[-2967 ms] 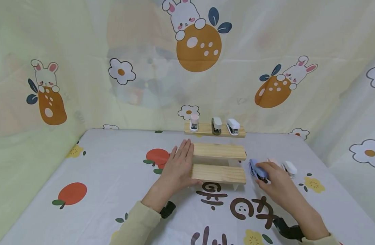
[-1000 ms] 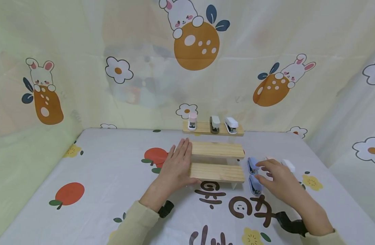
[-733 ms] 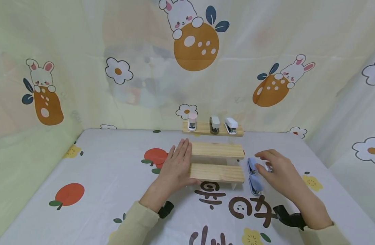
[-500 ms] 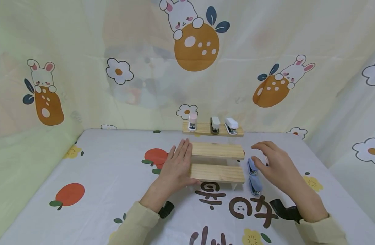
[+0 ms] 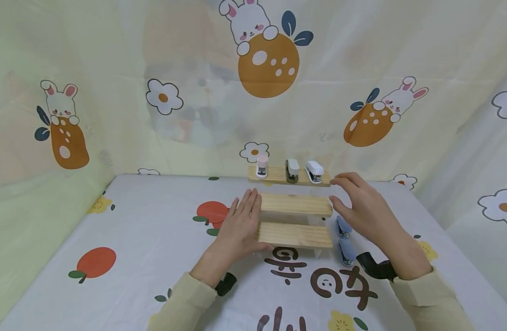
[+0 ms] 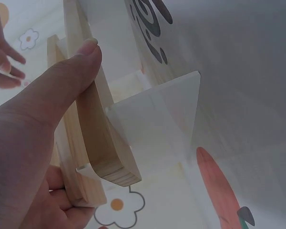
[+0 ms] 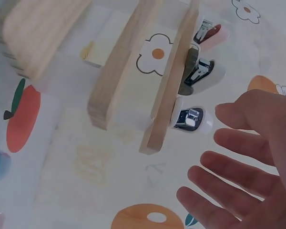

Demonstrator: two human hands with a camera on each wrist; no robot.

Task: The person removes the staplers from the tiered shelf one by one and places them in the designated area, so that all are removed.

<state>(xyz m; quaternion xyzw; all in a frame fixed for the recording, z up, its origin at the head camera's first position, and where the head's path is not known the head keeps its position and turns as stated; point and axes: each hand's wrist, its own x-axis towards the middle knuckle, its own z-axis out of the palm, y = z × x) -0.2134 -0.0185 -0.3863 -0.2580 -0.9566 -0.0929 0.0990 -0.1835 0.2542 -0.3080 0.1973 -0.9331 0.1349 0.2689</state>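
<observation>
My left hand holds the left end of a three-tier wooden stand, thumb along the lowest board's front edge. In the left wrist view, the thumb lies over one board and bent fingers touch another board's end. My right hand is beside the right end of the middle board, holding nothing. On the back board stand a pink stapler, a white-and-olive stapler and a white stapler. Two blue staplers lie right of the stand, partly below my right hand.
A pale cloth with fruit prints and dark lettering covers the table. A rabbit-patterned curtain hangs close behind the stand. Translucent side panels support the boards. Black wrist straps are on both arms.
My right hand has let go of a blue stapler, leaving it beside the other, then moved back and left toward the stand. It now hides the pink and white staplers on the right. Left hand unchanged.
</observation>
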